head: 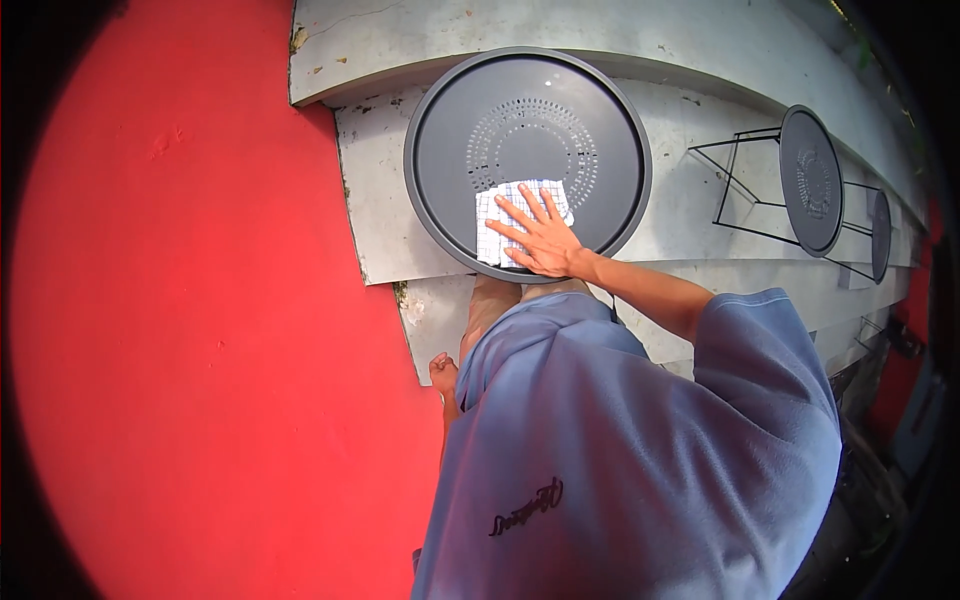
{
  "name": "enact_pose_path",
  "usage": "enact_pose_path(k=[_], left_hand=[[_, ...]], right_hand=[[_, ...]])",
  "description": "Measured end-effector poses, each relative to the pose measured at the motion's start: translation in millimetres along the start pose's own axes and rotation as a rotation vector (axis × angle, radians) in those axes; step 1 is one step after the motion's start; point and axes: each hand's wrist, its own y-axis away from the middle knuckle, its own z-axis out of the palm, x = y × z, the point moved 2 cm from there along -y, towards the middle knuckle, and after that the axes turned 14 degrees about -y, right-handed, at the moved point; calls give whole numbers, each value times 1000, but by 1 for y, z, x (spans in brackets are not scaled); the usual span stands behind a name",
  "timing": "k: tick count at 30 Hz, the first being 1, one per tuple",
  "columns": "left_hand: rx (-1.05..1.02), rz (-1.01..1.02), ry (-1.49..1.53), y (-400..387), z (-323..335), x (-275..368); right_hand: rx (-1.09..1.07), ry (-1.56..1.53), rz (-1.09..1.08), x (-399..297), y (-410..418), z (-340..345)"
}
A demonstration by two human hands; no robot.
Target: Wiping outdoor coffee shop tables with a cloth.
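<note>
In front of me is a round dark-grey tabletop (525,75) with a raised rim and rings of small perforations around its middle. My right hand (541,238) lies flat with spread fingers on a folded white-and-blue checked cloth (488,217), pressing it against the near part of the top. The cloth covers some of the perforations. Low at my left side hangs my left hand (443,370), its fingers curled and nothing visible in it. The table's legs are hidden under its top.
Grey concrete steps (390,180) curve under and behind the table. A red wall or floor surface (210,300) borders them at left. To the right stand another round table (811,180) with thin black legs and a further round top (880,236).
</note>
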Motion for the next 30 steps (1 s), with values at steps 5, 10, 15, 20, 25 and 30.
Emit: enact_pose_path(k=[5,10,15,20,25,30], left_hand=[[-12,-68,130,-6,-13,-21],[-71,-85,93,-27,-7,-60],[-38,35,212,-36,1,-78],[-75,78,73,-11,-1,-37],[-91,-55,149,17,8,23],[-5,-4,278,40,25,40]], right_hand=[[163,4,43,-24,-97,28],[311,87,46,19,-172,11],[258,155,124,45,-182,-5],[204,-6,-51,18,-102,5],[16,-99,-7,6,6,-3],[95,9,170,66,57,-50]])
